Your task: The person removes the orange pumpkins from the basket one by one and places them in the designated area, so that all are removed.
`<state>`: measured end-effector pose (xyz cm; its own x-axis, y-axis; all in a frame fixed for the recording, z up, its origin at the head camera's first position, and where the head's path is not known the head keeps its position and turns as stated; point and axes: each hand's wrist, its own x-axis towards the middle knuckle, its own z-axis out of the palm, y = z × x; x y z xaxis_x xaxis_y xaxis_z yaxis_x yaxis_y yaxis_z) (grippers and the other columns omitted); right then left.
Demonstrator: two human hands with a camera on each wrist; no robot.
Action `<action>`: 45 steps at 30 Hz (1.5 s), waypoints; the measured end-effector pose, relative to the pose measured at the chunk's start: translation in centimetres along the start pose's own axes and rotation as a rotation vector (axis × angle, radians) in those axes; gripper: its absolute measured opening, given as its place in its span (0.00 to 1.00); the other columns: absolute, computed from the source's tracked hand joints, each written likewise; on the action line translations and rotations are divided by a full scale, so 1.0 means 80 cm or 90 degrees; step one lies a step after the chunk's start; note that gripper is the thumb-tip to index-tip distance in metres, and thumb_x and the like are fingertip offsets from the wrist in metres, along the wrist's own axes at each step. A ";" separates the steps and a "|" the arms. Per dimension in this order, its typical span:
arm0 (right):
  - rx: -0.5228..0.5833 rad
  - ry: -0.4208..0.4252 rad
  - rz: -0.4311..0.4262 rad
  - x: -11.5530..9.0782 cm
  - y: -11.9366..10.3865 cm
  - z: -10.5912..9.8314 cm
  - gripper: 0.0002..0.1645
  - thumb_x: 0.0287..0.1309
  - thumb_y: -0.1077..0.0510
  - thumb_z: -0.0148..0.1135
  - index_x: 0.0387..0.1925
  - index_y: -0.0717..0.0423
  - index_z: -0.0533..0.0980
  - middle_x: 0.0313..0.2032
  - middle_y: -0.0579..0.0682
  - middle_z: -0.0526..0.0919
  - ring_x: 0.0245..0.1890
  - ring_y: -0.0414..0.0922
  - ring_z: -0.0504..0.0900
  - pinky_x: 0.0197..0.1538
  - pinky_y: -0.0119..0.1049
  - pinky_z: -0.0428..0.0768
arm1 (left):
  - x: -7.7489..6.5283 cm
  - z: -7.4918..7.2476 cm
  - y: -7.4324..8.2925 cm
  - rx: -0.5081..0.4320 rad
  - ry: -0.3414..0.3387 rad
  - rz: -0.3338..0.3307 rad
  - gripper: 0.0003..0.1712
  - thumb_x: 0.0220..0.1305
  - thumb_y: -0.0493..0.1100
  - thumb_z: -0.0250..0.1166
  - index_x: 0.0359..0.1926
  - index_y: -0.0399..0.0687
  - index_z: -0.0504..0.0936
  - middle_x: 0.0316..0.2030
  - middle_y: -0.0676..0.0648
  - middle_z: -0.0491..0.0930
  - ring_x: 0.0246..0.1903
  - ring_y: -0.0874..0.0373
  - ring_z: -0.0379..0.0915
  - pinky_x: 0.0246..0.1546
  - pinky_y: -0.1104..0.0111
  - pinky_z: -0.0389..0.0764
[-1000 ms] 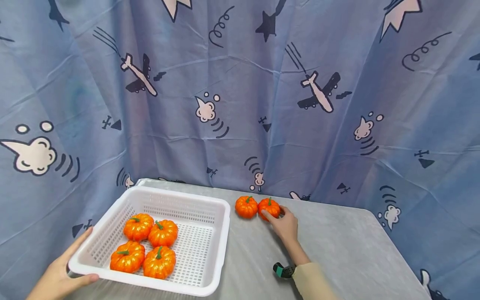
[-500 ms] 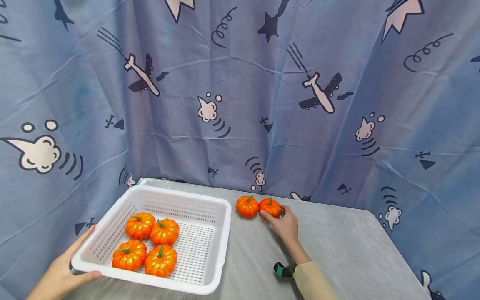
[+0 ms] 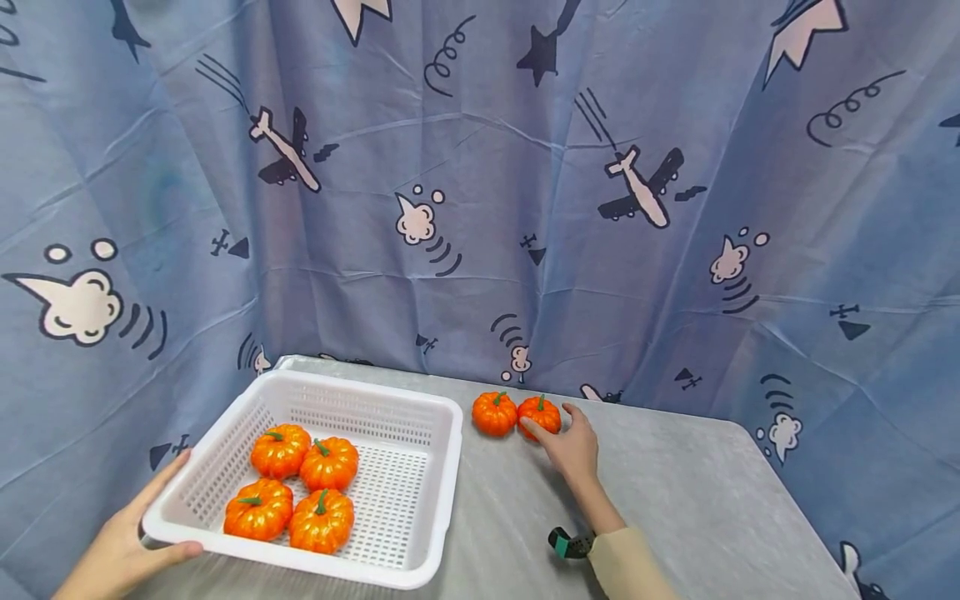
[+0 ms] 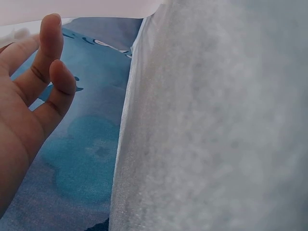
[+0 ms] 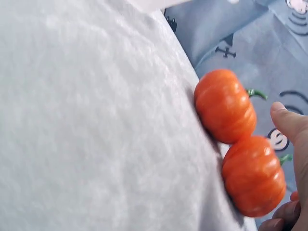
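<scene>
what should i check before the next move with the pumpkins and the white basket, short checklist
1. Basket steadied: ok, the left hand is at the near left corner of the white basket.
2. Room inside: ok, the four pumpkins in it sit toward the left, with bare floor to their right.
3. Right hand in place: ok, the right hand spans the right pumpkin on the table.
4. Hold secured: not ok, a gap shows between that hand and the pumpkin's right side.
5. Pumpkin separate from its neighbour: not ok, it touches the left pumpkin in the right wrist view.
6. Basket's whole base on the table: cannot tell, its underside is hidden.
</scene>
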<state>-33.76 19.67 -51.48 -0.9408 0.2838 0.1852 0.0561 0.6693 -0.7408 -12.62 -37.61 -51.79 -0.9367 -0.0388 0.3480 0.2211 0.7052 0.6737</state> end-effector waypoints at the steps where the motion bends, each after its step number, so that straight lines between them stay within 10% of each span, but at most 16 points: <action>1: 0.002 0.003 -0.005 -0.002 -0.004 -0.001 0.60 0.52 0.31 0.79 0.73 0.66 0.68 0.70 0.70 0.73 0.70 0.67 0.71 0.71 0.65 0.69 | 0.000 0.000 0.000 -0.004 0.002 0.006 0.70 0.47 0.38 0.85 0.86 0.55 0.54 0.59 0.87 0.60 0.46 0.78 0.71 0.39 0.76 0.72; 9: 0.054 0.004 -0.074 -0.012 -0.044 -0.010 0.59 0.50 0.32 0.81 0.73 0.62 0.69 0.70 0.65 0.74 0.71 0.65 0.71 0.72 0.64 0.69 | 0.001 0.001 0.001 -0.058 0.030 0.065 0.69 0.44 0.33 0.84 0.85 0.50 0.56 0.67 0.85 0.58 0.54 0.85 0.63 0.48 0.89 0.60; 24: 0.126 -0.049 -0.185 -0.037 -0.125 -0.015 0.51 0.52 0.42 0.83 0.74 0.54 0.72 0.72 0.56 0.75 0.73 0.58 0.71 0.72 0.62 0.69 | 0.006 -0.003 0.005 -0.036 0.001 0.017 0.69 0.49 0.36 0.84 0.86 0.56 0.53 0.64 0.87 0.55 0.51 0.83 0.65 0.44 0.88 0.64; 28: 0.137 -0.067 -0.227 -0.046 -0.147 -0.017 0.50 0.52 0.43 0.84 0.73 0.52 0.73 0.72 0.55 0.75 0.53 0.55 0.82 0.57 0.55 0.81 | 0.007 -0.004 0.005 -0.032 -0.002 0.014 0.69 0.49 0.37 0.84 0.86 0.57 0.52 0.63 0.87 0.55 0.51 0.83 0.65 0.44 0.88 0.62; 36: 0.122 -0.136 -0.287 -0.056 -0.171 -0.008 0.52 0.53 0.40 0.82 0.75 0.52 0.71 0.73 0.53 0.74 0.72 0.57 0.73 0.70 0.60 0.72 | 0.002 -0.005 0.002 -0.037 0.008 0.026 0.69 0.48 0.36 0.84 0.86 0.56 0.53 0.64 0.87 0.56 0.51 0.83 0.65 0.45 0.89 0.61; 40: 0.124 -0.163 -0.296 -0.061 -0.180 -0.007 0.51 0.53 0.41 0.82 0.74 0.51 0.72 0.72 0.54 0.75 0.40 0.48 0.83 0.61 0.54 0.81 | -0.001 -0.003 0.000 -0.051 0.005 0.032 0.69 0.47 0.34 0.84 0.86 0.55 0.54 0.64 0.86 0.57 0.52 0.84 0.65 0.46 0.89 0.61; 45: 0.127 -0.198 -0.332 -0.064 -0.198 -0.008 0.49 0.55 0.41 0.81 0.74 0.50 0.72 0.63 0.59 0.81 0.13 0.39 0.57 0.37 0.52 0.82 | -0.002 0.001 0.003 -0.055 0.006 0.044 0.69 0.46 0.34 0.84 0.85 0.52 0.55 0.66 0.85 0.58 0.53 0.83 0.66 0.46 0.89 0.63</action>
<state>-29.61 8.05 -40.29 -0.8822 -0.2781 0.3799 -0.4708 0.5166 -0.7151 -12.46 -37.41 -51.75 -0.9160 0.0006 0.4011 0.3077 0.6425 0.7018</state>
